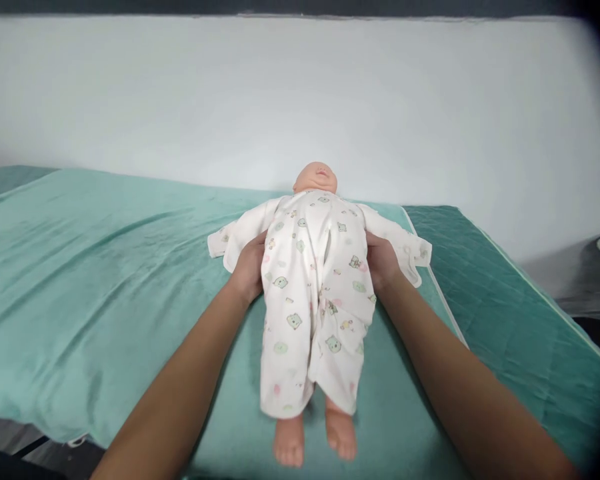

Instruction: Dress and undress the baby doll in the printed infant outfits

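Observation:
A baby doll (321, 179) lies on its back, head toward the wall and bare feet toward me. It wears white printed trousers (293, 320) that reach high up the chest, over a white long-sleeved top (397, 237) with both sleeves spread out sideways. My left hand (251, 267) grips the doll's left-of-view side at about waist height. On the opposite side my right hand (381, 261) holds it at the same height. The fingers of both hands are mostly hidden behind the trousers and under the top's edges.
Beneath the doll is a light green cover (130, 267) with wrinkles on the left. A darker green quilted mat (480, 287) lies along the right. A white wall (300, 100) stands behind the bed. Part of a dark floor (10, 437) shows at lower left.

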Demonstrator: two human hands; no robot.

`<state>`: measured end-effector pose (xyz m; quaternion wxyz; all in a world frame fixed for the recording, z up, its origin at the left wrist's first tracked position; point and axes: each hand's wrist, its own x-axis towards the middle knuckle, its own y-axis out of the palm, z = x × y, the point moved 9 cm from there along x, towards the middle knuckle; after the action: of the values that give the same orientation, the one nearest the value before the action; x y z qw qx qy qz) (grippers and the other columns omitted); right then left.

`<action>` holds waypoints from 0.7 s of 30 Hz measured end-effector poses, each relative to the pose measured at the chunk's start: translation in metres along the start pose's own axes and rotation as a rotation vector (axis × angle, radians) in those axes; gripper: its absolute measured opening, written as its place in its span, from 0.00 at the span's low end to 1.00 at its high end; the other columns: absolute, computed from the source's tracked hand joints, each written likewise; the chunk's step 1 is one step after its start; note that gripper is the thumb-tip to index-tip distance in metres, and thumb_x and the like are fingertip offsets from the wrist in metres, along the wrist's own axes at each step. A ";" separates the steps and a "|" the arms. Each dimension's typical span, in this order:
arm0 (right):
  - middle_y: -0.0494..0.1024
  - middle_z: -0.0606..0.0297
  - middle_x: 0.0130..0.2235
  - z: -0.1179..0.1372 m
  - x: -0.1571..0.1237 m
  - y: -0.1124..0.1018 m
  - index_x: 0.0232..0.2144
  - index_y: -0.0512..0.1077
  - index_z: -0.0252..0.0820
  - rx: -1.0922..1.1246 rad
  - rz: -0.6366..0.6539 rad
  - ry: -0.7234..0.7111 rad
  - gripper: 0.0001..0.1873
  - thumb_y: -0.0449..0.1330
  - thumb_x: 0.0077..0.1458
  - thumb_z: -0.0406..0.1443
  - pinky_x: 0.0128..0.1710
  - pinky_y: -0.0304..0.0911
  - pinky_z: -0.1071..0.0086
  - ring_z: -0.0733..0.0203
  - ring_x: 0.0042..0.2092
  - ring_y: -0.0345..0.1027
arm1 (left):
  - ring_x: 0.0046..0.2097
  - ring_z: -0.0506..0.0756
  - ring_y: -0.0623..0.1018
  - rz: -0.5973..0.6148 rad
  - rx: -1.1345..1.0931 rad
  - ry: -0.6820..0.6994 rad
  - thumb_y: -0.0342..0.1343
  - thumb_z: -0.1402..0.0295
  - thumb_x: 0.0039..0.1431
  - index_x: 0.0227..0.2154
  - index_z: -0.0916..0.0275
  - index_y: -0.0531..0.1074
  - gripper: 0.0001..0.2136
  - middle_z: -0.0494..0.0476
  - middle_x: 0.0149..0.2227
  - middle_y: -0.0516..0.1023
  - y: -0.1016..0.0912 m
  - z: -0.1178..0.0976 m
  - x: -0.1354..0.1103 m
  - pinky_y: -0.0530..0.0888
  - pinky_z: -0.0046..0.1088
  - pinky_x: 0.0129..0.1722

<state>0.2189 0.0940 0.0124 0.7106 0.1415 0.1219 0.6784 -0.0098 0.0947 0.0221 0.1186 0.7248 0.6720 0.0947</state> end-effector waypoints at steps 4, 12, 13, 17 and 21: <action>0.83 0.61 0.40 -0.001 0.000 0.004 0.43 0.77 0.42 0.035 0.048 0.015 0.21 0.59 0.52 0.47 0.51 0.69 0.55 0.49 0.49 0.75 | 0.48 0.58 0.78 0.056 -0.007 0.080 0.60 0.66 0.51 0.52 0.60 0.74 0.23 0.57 0.47 0.80 0.002 0.000 -0.020 0.71 0.40 0.53; 0.66 0.62 0.64 0.014 -0.112 -0.001 0.58 0.67 0.48 -0.337 -0.164 -0.280 0.27 0.61 0.57 0.46 0.66 0.51 0.56 0.56 0.66 0.56 | 0.45 0.55 0.76 -0.107 0.353 0.184 0.57 0.60 0.58 0.44 0.60 0.76 0.13 0.55 0.44 0.79 -0.020 -0.007 -0.103 0.70 0.31 0.48; 0.62 0.63 0.66 0.013 -0.135 0.005 0.60 0.64 0.50 -0.408 -0.134 -0.299 0.28 0.60 0.58 0.44 0.66 0.49 0.54 0.56 0.67 0.53 | 0.43 0.54 0.75 -0.100 0.380 0.176 0.57 0.59 0.59 0.42 0.60 0.75 0.13 0.55 0.42 0.79 -0.021 -0.006 -0.118 0.70 0.30 0.46; 0.52 0.62 0.70 0.010 -0.220 0.037 0.58 0.64 0.52 -0.746 -0.017 -0.425 0.25 0.60 0.59 0.38 0.68 0.45 0.48 0.51 0.70 0.45 | 0.39 0.53 0.74 0.005 0.464 0.150 0.56 0.61 0.60 0.39 0.60 0.73 0.09 0.53 0.36 0.75 -0.022 0.007 -0.180 0.70 0.29 0.41; 0.51 0.62 0.70 0.006 -0.256 0.071 0.50 0.68 0.50 -1.014 0.079 -0.442 0.16 0.59 0.59 0.39 0.65 0.49 0.44 0.48 0.71 0.35 | 0.49 0.55 0.73 0.184 0.613 0.245 0.55 0.72 0.58 0.44 0.57 0.72 0.11 0.55 0.45 0.73 -0.011 0.013 -0.222 0.69 0.32 0.51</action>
<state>0.1420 -0.1591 0.0391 0.6723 -0.0746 -0.3774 0.6325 -0.0342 -0.1260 0.0110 -0.1953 0.7677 0.6101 -0.0151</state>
